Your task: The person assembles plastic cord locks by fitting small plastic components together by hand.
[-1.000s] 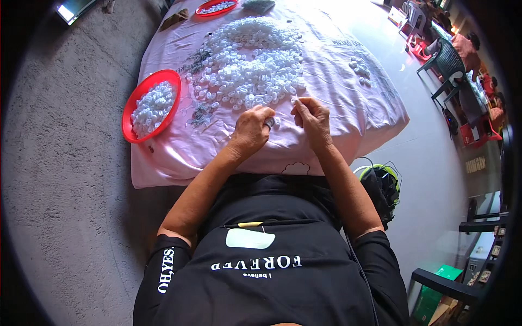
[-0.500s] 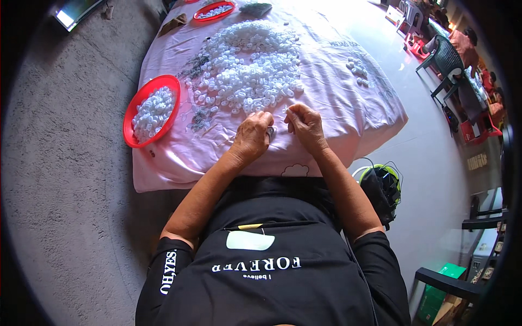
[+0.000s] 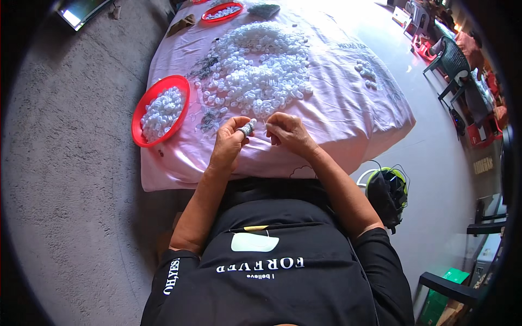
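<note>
My left hand (image 3: 227,144) is closed round a short stubby stack (image 3: 248,127) of small grey and white pieces, whose white end points toward my right hand. My right hand (image 3: 292,134) is pinched just beside it; whatever lies between the fingertips is too small to name. Both hands are over the near part of the pink cloth. Just beyond them spreads a wide heap of small white plastic pieces (image 3: 258,73), oval with holes. Thin grey bits lie in a loose patch (image 3: 211,117) next to my left hand.
A red basin (image 3: 185,111) with white pieces stands at the table's left edge, and another red basin (image 3: 239,7) is at the far end. A few pieces (image 3: 367,70) lie apart on the right. A black bag (image 3: 387,195) is on the floor; chairs and people are farther right.
My left hand has turned and moved left, bringing the stack into plain sight. My right hand has shifted slightly left and lower, still pinched. The whole view has shifted a little.
</note>
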{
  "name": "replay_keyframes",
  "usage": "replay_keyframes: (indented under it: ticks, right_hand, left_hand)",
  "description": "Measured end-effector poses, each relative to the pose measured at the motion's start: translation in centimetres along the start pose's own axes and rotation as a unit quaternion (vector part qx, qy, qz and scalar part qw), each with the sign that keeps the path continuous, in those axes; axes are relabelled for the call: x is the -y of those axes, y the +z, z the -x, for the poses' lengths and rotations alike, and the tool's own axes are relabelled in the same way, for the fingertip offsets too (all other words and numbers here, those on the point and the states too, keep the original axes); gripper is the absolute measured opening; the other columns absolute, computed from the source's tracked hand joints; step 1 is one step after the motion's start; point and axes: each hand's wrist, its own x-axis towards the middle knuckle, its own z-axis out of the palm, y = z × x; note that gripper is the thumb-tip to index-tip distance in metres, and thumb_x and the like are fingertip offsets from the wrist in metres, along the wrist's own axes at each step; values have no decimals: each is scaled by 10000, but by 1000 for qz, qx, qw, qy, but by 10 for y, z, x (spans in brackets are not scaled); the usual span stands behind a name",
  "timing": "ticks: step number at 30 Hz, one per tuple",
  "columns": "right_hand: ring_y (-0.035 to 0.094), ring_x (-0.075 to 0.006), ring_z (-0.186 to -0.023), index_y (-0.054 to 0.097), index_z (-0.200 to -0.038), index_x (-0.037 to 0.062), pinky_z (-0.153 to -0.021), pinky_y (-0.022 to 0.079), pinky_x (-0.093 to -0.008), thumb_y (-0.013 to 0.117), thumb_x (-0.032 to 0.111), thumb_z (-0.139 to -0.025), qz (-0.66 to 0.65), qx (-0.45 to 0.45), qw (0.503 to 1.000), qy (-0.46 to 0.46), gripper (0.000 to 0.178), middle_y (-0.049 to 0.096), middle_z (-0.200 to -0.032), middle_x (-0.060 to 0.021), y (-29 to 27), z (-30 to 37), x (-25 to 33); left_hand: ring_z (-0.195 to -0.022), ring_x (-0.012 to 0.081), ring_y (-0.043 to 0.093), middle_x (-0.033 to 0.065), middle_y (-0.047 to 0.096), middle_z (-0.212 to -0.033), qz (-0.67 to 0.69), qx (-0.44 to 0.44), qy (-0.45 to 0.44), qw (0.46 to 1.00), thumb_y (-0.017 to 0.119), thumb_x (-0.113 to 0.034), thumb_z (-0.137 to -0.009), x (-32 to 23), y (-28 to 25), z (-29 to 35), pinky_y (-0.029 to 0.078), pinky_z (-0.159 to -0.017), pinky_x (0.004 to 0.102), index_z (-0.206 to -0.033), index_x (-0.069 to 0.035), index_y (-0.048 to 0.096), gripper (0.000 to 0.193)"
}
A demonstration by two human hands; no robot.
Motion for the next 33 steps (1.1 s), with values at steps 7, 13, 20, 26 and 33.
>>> replay_keyframes:
  ticks: [7,13,20,26,33]
  right_hand:
    - [578,-70,-597,611,-892,8,-530,464,-210,569,126,-936,50,35,998,4,133,622,-718,-29,-2,7,6]
    - [588,-68,-601,629,-881,15,-524,465,-213,591,149,-926,48,56,997,29,146,631,-715,-25,-2,8,8]
    - [599,-74,-595,635,-861,12,-525,470,-217,598,155,-909,32,65,997,39,155,635,-701,-28,-5,6,6]
    - [609,-79,-594,637,-853,9,-525,479,-221,603,151,-899,27,57,997,31,153,638,-695,-31,-6,6,6]
    - [611,-78,-595,634,-865,6,-524,478,-214,599,146,-905,32,52,998,20,149,639,-696,-32,-6,6,5]
  left_hand:
    - [-831,131,618,69,627,-963,86,-13,-60,994,443,-18,-907,3,-1,4,489,-718,245,-1148,-32,558,267]
    - [-812,130,622,79,632,-945,94,-2,-67,993,427,-18,-920,1,3,5,496,-696,231,-1150,-20,559,265]
    - [-812,116,621,52,644,-933,-63,-37,26,997,505,8,-892,-4,8,10,491,-718,236,-1077,-5,608,212]
    - [-796,173,638,70,657,-890,-293,-73,122,945,540,79,-810,-3,-6,17,500,-740,286,-948,14,643,184]
    - [-840,362,605,183,611,-868,-489,-16,286,824,542,69,-705,5,-2,24,482,-763,420,-887,12,615,205]
